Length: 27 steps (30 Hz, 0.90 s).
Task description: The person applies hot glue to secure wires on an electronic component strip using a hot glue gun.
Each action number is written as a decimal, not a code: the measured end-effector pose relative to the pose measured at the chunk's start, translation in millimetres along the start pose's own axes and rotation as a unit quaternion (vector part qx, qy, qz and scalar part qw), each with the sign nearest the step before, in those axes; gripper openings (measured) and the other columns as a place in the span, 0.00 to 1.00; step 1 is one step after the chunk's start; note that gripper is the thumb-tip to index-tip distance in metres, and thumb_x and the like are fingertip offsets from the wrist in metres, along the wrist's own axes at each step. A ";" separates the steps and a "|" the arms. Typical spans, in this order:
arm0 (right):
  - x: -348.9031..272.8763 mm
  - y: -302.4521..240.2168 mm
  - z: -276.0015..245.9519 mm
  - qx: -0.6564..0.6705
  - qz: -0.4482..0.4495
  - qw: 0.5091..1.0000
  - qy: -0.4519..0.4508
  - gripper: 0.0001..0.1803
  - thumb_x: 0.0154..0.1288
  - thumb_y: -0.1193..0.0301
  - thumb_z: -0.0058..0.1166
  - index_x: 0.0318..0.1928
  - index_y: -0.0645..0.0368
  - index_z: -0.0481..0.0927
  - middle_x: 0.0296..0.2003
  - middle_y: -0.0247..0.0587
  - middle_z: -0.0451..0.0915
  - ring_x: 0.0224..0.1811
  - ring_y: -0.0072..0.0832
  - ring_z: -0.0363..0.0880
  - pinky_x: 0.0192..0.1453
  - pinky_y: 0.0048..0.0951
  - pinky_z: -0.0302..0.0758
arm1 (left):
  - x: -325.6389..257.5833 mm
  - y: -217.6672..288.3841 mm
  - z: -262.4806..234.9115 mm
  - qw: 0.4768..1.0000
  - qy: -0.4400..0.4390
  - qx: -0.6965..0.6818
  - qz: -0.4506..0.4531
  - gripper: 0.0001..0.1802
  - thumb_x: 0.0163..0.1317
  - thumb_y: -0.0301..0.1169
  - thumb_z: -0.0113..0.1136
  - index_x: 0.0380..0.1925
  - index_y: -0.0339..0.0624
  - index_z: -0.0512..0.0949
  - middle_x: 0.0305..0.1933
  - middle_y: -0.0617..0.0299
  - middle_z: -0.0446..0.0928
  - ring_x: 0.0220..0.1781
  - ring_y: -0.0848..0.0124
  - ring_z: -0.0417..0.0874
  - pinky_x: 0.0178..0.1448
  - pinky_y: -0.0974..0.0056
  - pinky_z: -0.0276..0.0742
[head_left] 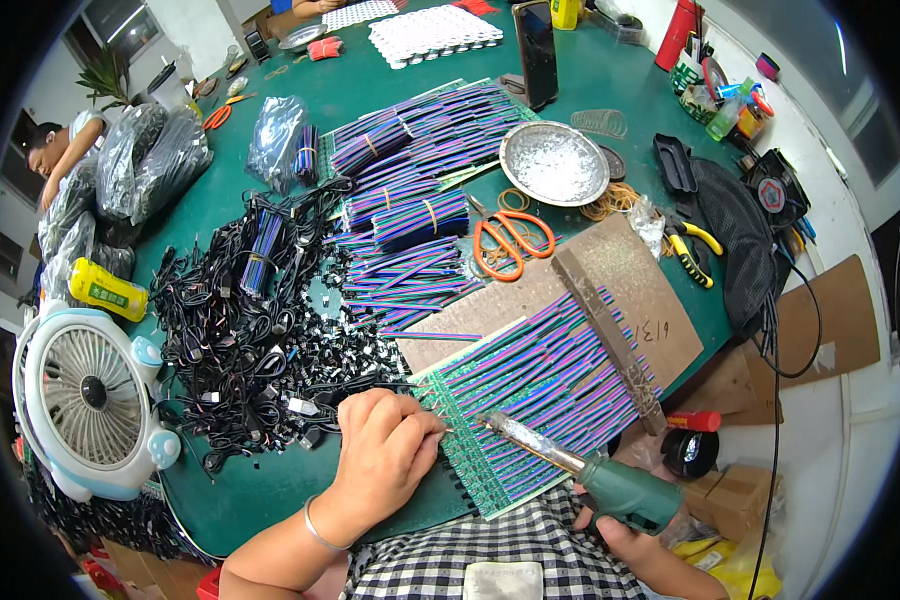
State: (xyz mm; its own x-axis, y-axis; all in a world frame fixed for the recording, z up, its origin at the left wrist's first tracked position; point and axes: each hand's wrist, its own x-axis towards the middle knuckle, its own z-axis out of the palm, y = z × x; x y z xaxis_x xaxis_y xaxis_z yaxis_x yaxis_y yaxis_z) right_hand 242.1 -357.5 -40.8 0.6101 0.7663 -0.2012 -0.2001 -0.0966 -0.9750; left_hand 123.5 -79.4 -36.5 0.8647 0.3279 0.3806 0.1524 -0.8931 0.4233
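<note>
My left hand [382, 450] is pinched closed at the left edge of a green circuit board panel [462, 455]; what its fingertips hold is too small to make out. My right hand [625, 545] grips the green handle of a soldering iron [625, 493], whose metal barrel slants up-left over the panel. The tip is close to the board, a little right of my left fingers; contact cannot be told. Rows of blue, pink and black ribbon wires [530, 370] run rightward from the panel, under a brown bar [610, 340] lying across a wooden board [660, 290].
Left of the panel lies a heap of black cables [240, 350]. Orange-handled scissors [510, 245], a metal bowl [555, 163], bundled wires [420, 222] and yellow pliers [692, 252] are farther back. A fan [90, 390] stands at left. Another person [65, 150] sits at far left.
</note>
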 end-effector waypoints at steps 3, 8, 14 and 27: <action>-0.1 -4.5 2.4 -0.022 0.005 1.000 -0.004 0.34 0.61 0.60 0.56 0.60 0.71 0.63 0.48 0.54 0.75 0.32 0.35 0.81 0.36 0.31 0.80 | 0.7 2.1 -1.1 1.000 0.004 0.002 0.001 0.13 0.40 0.24 0.67 0.28 0.50 0.78 0.33 0.66 0.72 0.42 0.64 0.72 0.47 0.57 0.60; 30.7 -25.8 20.9 0.200 0.005 0.980 0.001 0.24 0.64 0.65 0.54 0.54 0.69 0.69 0.39 0.46 0.80 0.41 0.30 0.81 0.46 0.33 0.77 | -1.5 5.7 -8.6 0.999 0.005 0.005 0.032 0.14 0.39 0.25 0.68 0.28 0.52 0.78 0.32 0.69 0.73 0.41 0.66 0.73 0.48 0.57 0.59; 75.6 -43.5 75.1 0.115 0.036 0.992 -0.034 0.11 0.60 0.80 0.56 0.45 0.63 0.76 0.39 0.36 0.80 0.39 0.19 0.80 0.42 0.22 0.77 | -4.1 5.9 -13.1 0.989 0.036 -0.134 0.049 0.13 0.41 0.26 0.70 0.29 0.53 0.79 0.32 0.70 0.75 0.39 0.68 0.76 0.47 0.59 0.58; 82.9 -27.5 88.9 -0.101 -0.053 0.992 -0.048 0.17 0.52 0.79 0.62 0.45 0.63 0.77 0.42 0.40 0.79 0.40 0.29 0.80 0.46 0.28 0.77 | -6.3 6.2 -15.7 0.980 0.022 -0.185 0.067 0.13 0.43 0.26 0.68 0.31 0.50 0.79 0.30 0.68 0.75 0.33 0.68 0.77 0.38 0.62 0.65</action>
State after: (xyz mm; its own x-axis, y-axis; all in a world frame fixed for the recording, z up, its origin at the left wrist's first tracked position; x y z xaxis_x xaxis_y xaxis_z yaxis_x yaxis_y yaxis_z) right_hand 230.1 -234.8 -22.3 0.5411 0.8354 -0.0962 0.0243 -0.1299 -0.9912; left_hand 111.5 -82.2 -23.4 0.8422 0.2354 0.4851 -0.1519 -0.7596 0.6324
